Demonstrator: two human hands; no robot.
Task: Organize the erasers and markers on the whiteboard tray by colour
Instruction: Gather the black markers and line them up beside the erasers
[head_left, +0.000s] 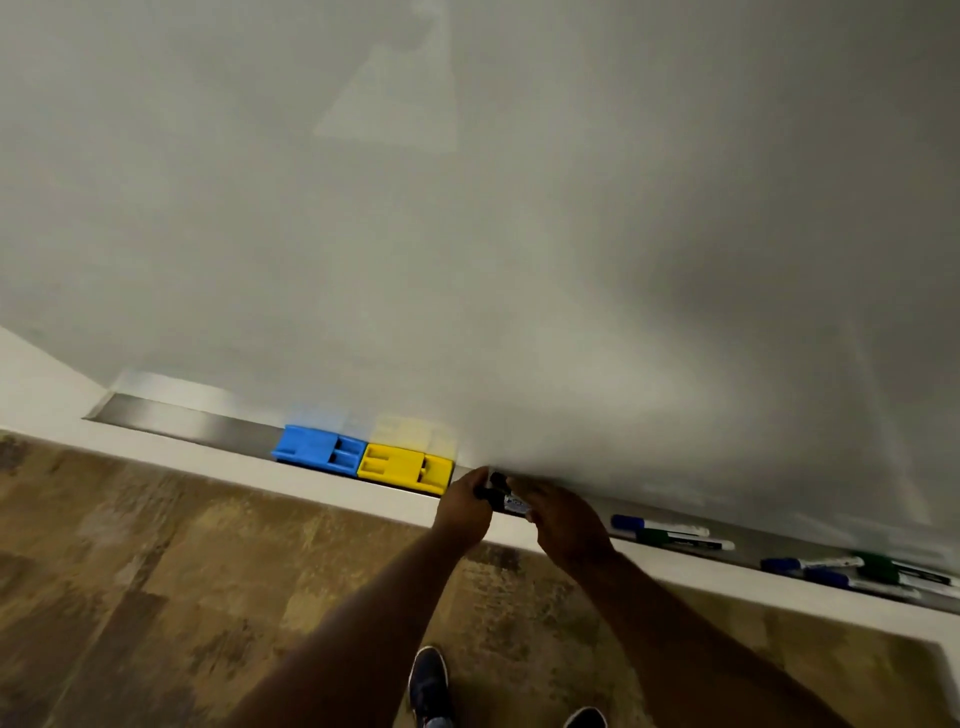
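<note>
A blue eraser (319, 449) and a yellow eraser (405, 468) lie side by side, touching, in the metal whiteboard tray (182, 421). Just right of the yellow eraser, my left hand (464, 509) and my right hand (563, 519) both grip black-capped markers (501, 491) over the tray; how many is hidden by the fingers. Further right lie a blue-capped marker (657, 525) and a green marker (685, 540). At the far right sit two more blue markers (810, 564) and a green marker (904, 569).
The whiteboard (467, 234) fills the upper view. A white ledge (311, 480) runs under the tray. Below is a wood-pattern floor (156, 597), with my dark shoes (428, 686) at the bottom centre.
</note>
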